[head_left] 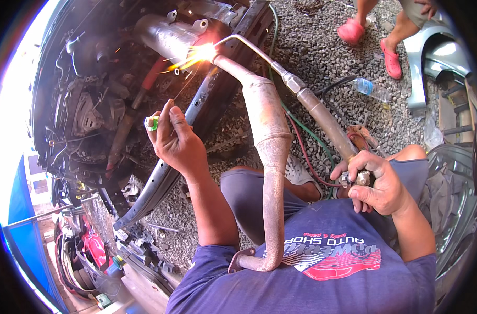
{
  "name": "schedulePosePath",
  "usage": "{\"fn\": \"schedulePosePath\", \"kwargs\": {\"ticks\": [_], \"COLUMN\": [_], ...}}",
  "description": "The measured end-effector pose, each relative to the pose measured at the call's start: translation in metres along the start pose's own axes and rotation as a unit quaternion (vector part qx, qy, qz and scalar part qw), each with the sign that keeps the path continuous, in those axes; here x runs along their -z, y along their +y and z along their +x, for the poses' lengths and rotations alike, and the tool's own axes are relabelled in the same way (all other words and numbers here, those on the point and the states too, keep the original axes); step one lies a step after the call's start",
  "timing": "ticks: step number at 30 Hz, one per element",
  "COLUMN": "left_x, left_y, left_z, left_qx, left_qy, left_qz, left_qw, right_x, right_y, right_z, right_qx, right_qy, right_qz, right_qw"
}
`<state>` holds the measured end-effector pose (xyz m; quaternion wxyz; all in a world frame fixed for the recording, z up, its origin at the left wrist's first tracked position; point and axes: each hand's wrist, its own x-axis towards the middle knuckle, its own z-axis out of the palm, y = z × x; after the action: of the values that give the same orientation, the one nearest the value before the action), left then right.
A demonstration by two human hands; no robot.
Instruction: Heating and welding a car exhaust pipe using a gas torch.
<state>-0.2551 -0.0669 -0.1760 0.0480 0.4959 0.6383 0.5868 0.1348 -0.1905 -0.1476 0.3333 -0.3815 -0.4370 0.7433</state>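
Observation:
My left hand (pixel 182 137) pinches a thin filler rod (pixel 182 94), whose far end reaches the bright glow at the joint. A small green thing (pixel 151 123), its kind unclear, is also at these fingers. My right hand (pixel 375 180) grips the valve end of a gas torch (pixel 322 112). The torch's bent tip (pixel 236 37) points at the glow, where sparks fly. That glow sits between a metal muffler-like can (pixel 162 39) and a rusty exhaust pipe (pixel 262 104) with a thick middle. The pipe runs down to my torso, ending in a flange (pixel 237 261).
An opened car front (pixel 92 115) fills the left, with a dark metal crossbar (pixel 165 162) below the joint. Red and green hoses (pixel 314 137) trail over gravel. Another person's feet in pink clogs (pixel 391 60) stand at upper right, near a plastic bottle (pixel 369 88) and a silver fender (pixel 419 68).

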Motion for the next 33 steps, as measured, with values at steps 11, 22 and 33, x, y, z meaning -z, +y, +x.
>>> {"fn": "schedulePosePath", "kwargs": {"ticks": [11,22,33], "left_x": [-0.0010,-0.0027,-0.0030], "left_y": [0.0003,-0.0031,-0.0005], "left_z": [-0.0016,-0.0020,-0.0027], "left_qx": [-0.027,-0.013,0.003], "left_qy": [0.007,0.011,0.006], "left_qz": [0.028,0.010,-0.011], "left_qw": [0.999,1.000,1.000], "right_x": [0.0002,-0.0001,0.0003], "right_y": [0.0019,0.0020,0.0012], "right_z": [-0.0010,-0.0013,-0.0027], "right_qx": [0.002,0.010,0.012], "right_qy": [0.002,0.001,0.001], "right_qz": [0.002,-0.018,-0.036], "right_qw": [1.000,1.000,0.999]}}
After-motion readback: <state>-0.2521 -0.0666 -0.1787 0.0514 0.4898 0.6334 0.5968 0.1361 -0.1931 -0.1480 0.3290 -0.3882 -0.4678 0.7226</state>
